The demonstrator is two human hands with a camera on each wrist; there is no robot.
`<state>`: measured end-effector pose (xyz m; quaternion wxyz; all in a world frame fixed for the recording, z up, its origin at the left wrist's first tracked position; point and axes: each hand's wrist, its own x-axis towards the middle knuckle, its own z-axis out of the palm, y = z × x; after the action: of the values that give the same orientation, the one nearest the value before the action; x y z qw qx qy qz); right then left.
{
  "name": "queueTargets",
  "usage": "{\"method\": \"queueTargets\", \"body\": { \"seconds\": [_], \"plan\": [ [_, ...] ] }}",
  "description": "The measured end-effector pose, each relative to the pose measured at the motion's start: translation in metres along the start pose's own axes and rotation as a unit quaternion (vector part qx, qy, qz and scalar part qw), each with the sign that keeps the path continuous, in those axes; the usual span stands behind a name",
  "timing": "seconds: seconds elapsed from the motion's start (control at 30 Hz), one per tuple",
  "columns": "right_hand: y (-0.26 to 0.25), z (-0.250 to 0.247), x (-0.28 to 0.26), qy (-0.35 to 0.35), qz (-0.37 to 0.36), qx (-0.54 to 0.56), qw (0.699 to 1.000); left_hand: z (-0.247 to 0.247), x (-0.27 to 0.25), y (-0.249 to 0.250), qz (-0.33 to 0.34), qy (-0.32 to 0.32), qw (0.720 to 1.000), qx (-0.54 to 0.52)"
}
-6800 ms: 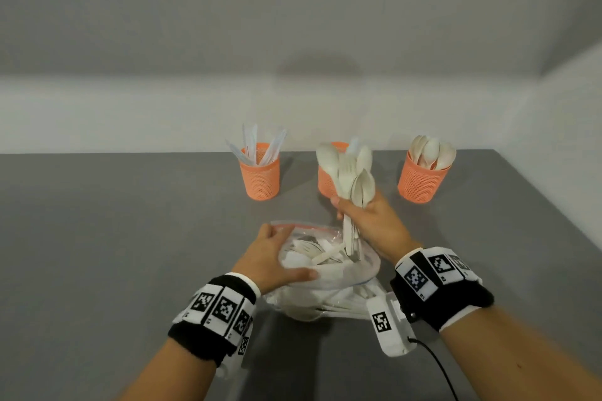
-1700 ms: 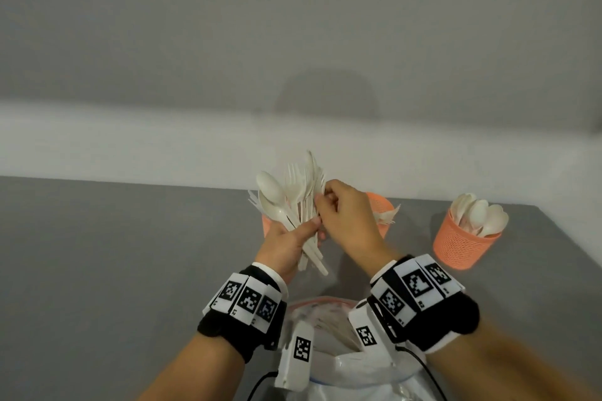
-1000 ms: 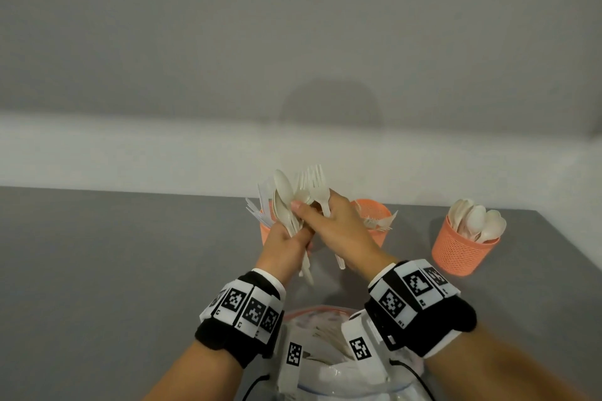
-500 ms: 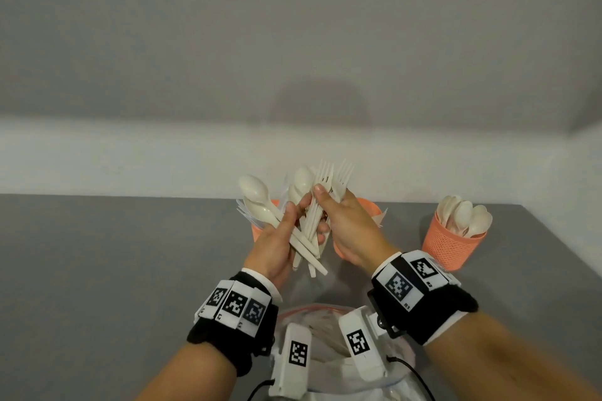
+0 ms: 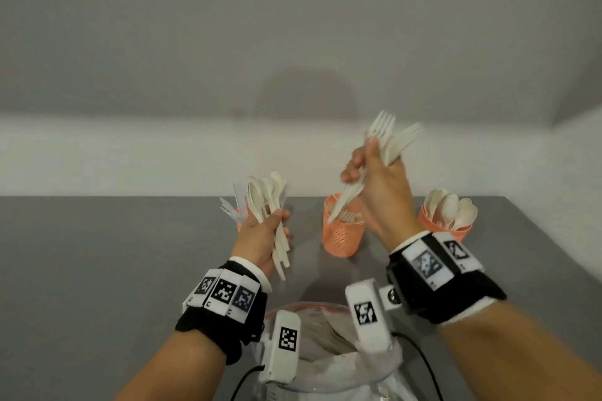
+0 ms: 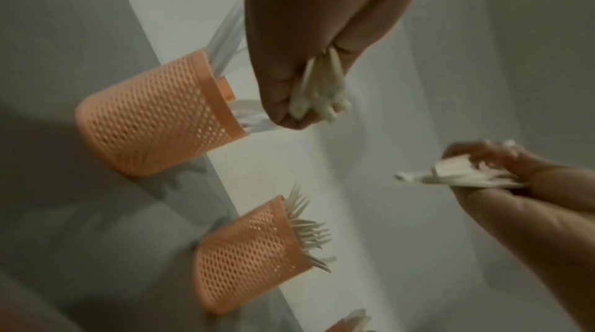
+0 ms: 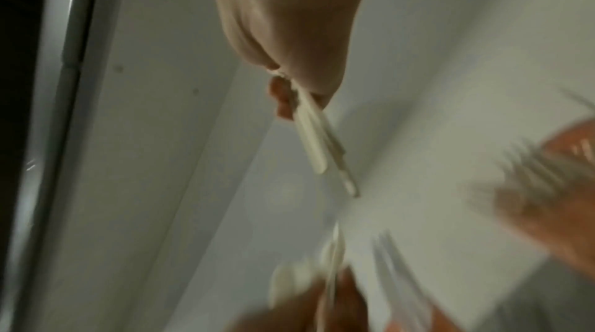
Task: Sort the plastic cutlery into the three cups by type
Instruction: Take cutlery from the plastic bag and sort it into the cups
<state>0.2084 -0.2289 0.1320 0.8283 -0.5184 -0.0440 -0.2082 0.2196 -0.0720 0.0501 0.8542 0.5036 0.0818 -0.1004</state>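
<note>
Three orange mesh cups stand in a row on the grey table. The left cup [image 6: 154,118] holds clear knives and is mostly hidden behind my left hand in the head view. The middle cup [image 5: 342,233] holds forks, and the right cup [image 5: 444,228] holds spoons. My left hand [image 5: 265,231] grips a bundle of white cutlery [image 5: 265,198] with the spoon bowls up. My right hand [image 5: 374,179] is raised above the middle cup and grips a few forks [image 5: 389,140]. Their tines point up and their handles [image 7: 319,144] slant down toward that cup.
A clear zip bag [image 5: 325,355] with more white cutlery lies at the near table edge between my forearms. A pale wall runs behind the cups. The table's right edge passes close to the spoon cup. Bare grey tabletop [image 5: 97,270] stretches out to the left.
My right hand has pulled the forks out of the shared bundle and lifted them up and right, over the middle cup. My left hand has lowered a little with the rest.
</note>
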Motion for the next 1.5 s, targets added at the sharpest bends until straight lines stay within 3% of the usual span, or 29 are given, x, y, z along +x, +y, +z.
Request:
{"method": "queueTargets", "body": {
  "seconds": [0.17, 0.3, 0.43, 0.5, 0.67, 0.8, 0.9, 1.03, 1.1, 1.13, 1.2, 1.23, 1.27, 1.3, 1.33, 1.4, 1.47, 1.5],
  "plan": [
    [0.001, -0.023, 0.044, 0.094, -0.083, -0.130, 0.984, 0.002, -0.010, 0.001, 0.061, -0.064, 0.993, 0.081],
    [0.035, -0.041, 0.060, 0.069, -0.066, -0.219, 0.971, 0.001, -0.014, 0.003, 0.093, -0.085, 0.985, 0.115],
    [0.063, -0.059, 0.066, 0.023, -0.002, -0.285, 0.958, 0.000, -0.015, 0.002, 0.095, -0.093, 0.978, 0.158],
    [0.070, -0.063, 0.067, 0.007, 0.037, -0.350, 0.936, 0.000, -0.014, 0.001, 0.088, -0.100, 0.976, 0.175],
    [0.066, -0.059, 0.079, -0.068, 0.128, -0.522, 0.840, 0.006, -0.015, 0.004, 0.049, -0.138, 0.983, 0.112],
    [0.057, -0.054, 0.082, -0.019, 0.074, -0.490, 0.868, 0.011, -0.018, 0.009, 0.037, -0.173, 0.981, 0.077],
    [0.059, -0.056, 0.079, -0.077, 0.085, -0.547, 0.829, 0.009, -0.020, 0.011, 0.039, -0.181, 0.979, 0.084],
    [0.056, -0.059, 0.078, -0.049, 0.027, -0.519, 0.853, 0.008, -0.019, 0.013, 0.043, -0.177, 0.979, 0.091],
    [0.053, -0.056, 0.079, -0.044, 0.011, -0.573, 0.818, 0.008, -0.017, 0.014, 0.043, -0.172, 0.979, 0.099],
    [0.054, -0.056, 0.078, -0.057, 0.039, -0.626, 0.777, 0.009, -0.016, 0.015, 0.042, -0.169, 0.979, 0.105],
    [0.059, -0.060, 0.075, -0.109, 0.125, -0.727, 0.666, 0.012, -0.015, 0.015, 0.039, -0.162, 0.979, 0.113],
    [0.062, -0.062, 0.072, -0.133, 0.147, -0.750, 0.631, 0.014, -0.016, 0.016, 0.038, -0.159, 0.980, 0.115],
    [0.063, -0.063, 0.070, -0.143, 0.141, -0.758, 0.620, 0.016, -0.016, 0.017, 0.037, -0.158, 0.980, 0.114],
    [0.062, -0.063, 0.067, -0.138, 0.110, -0.752, 0.635, 0.018, -0.016, 0.017, 0.036, -0.157, 0.980, 0.114],
    [0.058, -0.060, 0.064, -0.121, 0.059, -0.731, 0.669, 0.020, -0.016, 0.018, 0.036, -0.157, 0.980, 0.114],
    [0.046, -0.047, 0.053, -0.093, -0.035, -0.624, 0.775, 0.022, -0.016, 0.018, 0.044, -0.155, 0.978, 0.129],
    [0.033, -0.028, 0.035, -0.138, -0.013, -0.467, 0.873, 0.023, -0.017, 0.018, 0.062, -0.159, 0.973, 0.155],
    [0.027, -0.020, 0.024, -0.187, 0.032, -0.396, 0.898, 0.025, -0.018, 0.018, 0.068, -0.160, 0.971, 0.162]
  ]
}}
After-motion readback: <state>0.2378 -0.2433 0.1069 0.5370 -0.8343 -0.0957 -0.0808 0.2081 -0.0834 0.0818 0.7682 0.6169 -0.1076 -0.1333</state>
